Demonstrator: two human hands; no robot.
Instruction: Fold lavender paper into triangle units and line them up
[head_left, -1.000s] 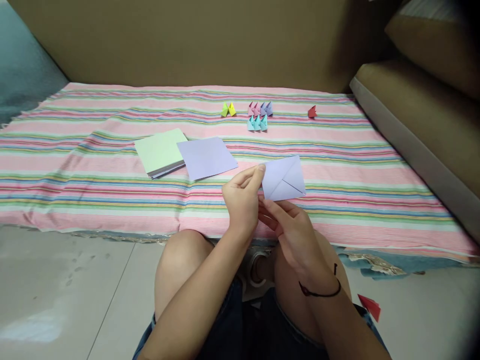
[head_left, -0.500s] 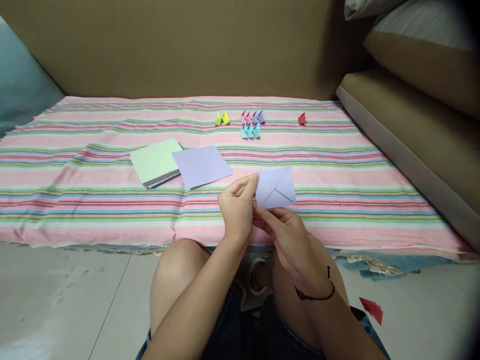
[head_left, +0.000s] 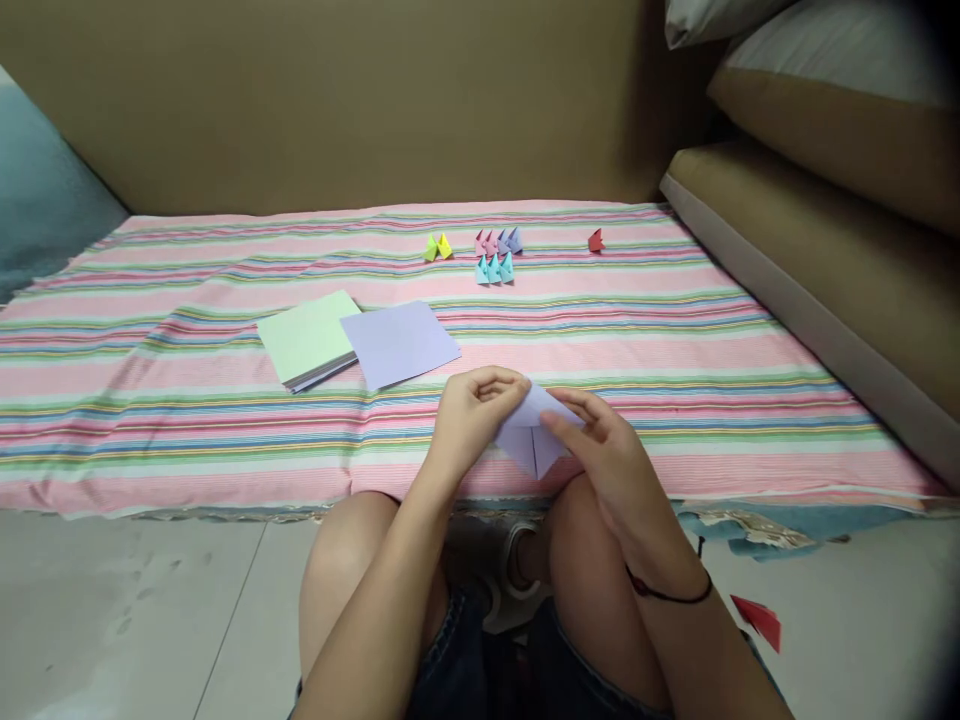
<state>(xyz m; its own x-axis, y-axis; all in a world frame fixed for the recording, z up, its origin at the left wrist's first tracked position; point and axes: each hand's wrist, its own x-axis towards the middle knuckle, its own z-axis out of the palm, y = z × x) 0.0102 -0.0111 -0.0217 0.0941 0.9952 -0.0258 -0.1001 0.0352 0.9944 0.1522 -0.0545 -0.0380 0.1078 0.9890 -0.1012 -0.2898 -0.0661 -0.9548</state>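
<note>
While left hand (head_left: 469,413) and right hand (head_left: 609,447) pinch folded paper (head_left: 519,446) near the cloth's (head_left: 262,468) front edge, it could skew — from uneven tugging.

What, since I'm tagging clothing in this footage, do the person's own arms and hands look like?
The left hand and right hand wear no gloves, and no sleeves show on either arm. A thin, dark cord bracelet circles the right wrist, with a short end sticking out. The left wrist has nothing on it.
</note>
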